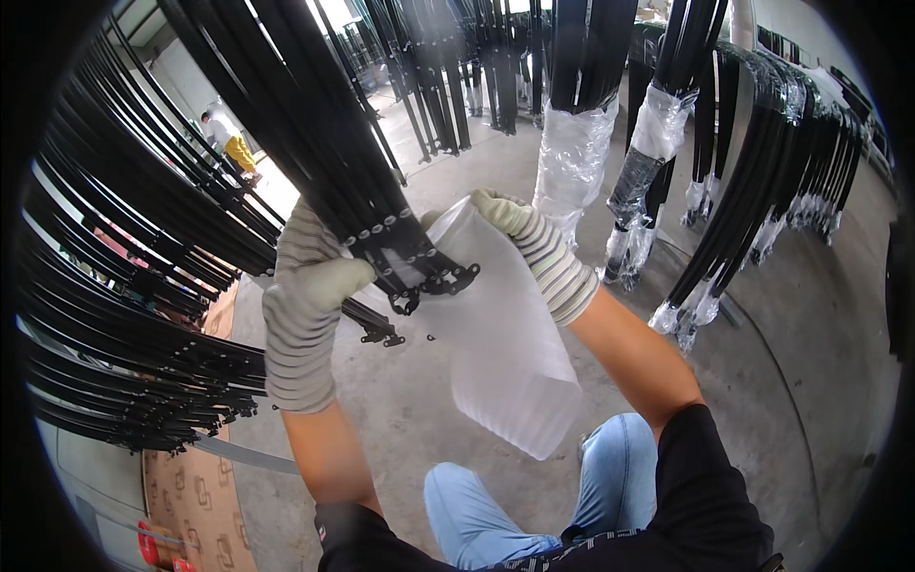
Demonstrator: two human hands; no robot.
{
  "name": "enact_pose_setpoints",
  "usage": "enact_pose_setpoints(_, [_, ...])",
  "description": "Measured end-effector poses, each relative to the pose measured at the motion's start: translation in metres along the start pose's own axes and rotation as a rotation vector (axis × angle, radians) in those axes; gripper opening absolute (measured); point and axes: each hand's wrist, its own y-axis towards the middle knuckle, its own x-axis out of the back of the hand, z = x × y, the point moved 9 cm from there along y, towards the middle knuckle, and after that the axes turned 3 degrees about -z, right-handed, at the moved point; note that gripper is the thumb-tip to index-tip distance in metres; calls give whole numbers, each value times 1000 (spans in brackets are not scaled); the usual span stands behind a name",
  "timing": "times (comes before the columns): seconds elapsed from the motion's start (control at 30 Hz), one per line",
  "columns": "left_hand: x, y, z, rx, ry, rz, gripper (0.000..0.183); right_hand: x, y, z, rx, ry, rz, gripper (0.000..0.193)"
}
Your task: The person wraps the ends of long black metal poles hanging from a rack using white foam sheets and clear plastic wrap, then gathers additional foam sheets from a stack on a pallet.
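A bundle of long black metal bars (334,143) hangs down in front of me, with hinge-like brackets and bolt heads at its lower end. My left hand (310,276), in a striped knit glove, grips the bundle's left side near that end; its fingers are hidden behind the bars. In my right hand (519,229), gloved alike, the upper edge of a translucent white foam sheet (505,334) is pinched. The sheet hangs in a loose curl to the right of the bundle. Its upper left part passes behind the bundle's lower end.
Rows of black bars (143,353) hang close on my left. To the right, bundles hang with their ends in clear plastic wrap (575,162), and more wrapped bars (753,200) stand beyond. A person (229,138) in yellow trousers is far left. Patterned brown cardboard (191,505) lies lower left.
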Motion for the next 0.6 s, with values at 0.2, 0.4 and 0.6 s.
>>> enact_pose_setpoints(0.2, [-15,9,8,172,-52,201,24,-42,-3,51,514,-787,-54,7])
enact_pose_setpoints(0.4, [-17,9,4,114,-84,221,26,-70,-3,45,-1,-1019,265,31])
enact_pose_setpoints(0.6, [-13,6,2,135,-81,199,23,-88,-11,43,0,-1508,387,24])
